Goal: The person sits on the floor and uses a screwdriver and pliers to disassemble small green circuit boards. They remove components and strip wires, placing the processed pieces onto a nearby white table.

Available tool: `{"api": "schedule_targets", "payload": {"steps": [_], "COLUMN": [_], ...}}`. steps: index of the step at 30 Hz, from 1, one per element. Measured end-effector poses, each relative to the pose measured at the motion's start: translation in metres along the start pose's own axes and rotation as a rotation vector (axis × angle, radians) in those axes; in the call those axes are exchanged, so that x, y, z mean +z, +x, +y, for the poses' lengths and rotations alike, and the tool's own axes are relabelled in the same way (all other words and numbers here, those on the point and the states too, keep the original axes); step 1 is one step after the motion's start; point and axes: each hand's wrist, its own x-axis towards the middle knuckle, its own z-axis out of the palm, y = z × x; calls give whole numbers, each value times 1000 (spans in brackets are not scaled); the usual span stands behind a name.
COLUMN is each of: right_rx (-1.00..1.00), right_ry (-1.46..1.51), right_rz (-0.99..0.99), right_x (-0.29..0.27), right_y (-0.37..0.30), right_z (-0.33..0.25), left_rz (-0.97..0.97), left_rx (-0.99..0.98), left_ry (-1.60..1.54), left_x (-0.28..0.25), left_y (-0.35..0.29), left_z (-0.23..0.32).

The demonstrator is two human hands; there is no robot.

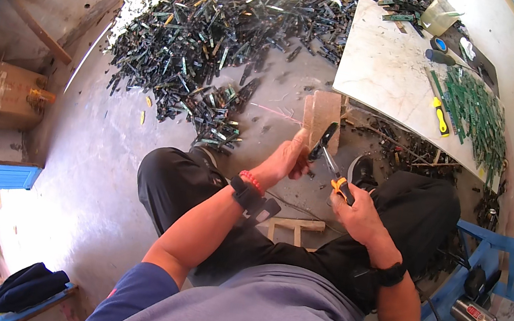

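Note:
My left hand point(290, 157) is closed on a dark, narrow strip-shaped piece point(325, 138), which stands up beyond the fingertips. In my right hand point(361, 215) is a hand tool point(333, 163) with a yellow-and-black handle and a metal front end; whether it is pliers or a screwdriver cannot be made out. Its metal tip meets or nearly meets the dark piece. Just beyond both hands a reddish brick point(325, 114) lies on the floor between my feet.
A large heap of dark strips point(203, 34) covers the far floor. On a pale board point(383, 66) at right are green strips point(476, 106), a yellow-handled tool point(440, 117) and a clear cup point(439, 16). A blue stool point(504, 242) and a metal flask point(475, 319) stand right; a cardboard box point(17, 97) left.

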Motion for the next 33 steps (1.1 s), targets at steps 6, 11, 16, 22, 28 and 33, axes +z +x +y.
{"api": "schedule_targets", "payload": {"steps": [6,11,16,22,28,33], "right_rx": [-150,-197,-250,-244,10,367], "right_ry": [-741,-1040,-1152,-1077,-326,712], "right_rz": [355,394,424,384,74,-299], "right_x": [-5,1,1,5,2,6], "right_y": [-4,4,7,8,9,-2], "right_z": [-2,13,17,17,24,10], "left_rz": [138,35,57,95,-55,-72], "left_rx": [-17,-99,-138,-119,73,88], "left_ry": [77,89,53,209,22,-122], "left_x": [-15,-3,-1,8,0,2], "left_y": [1,-4,-1,0,-5,-9], "left_z": [12,18,20,12,20,29]}}
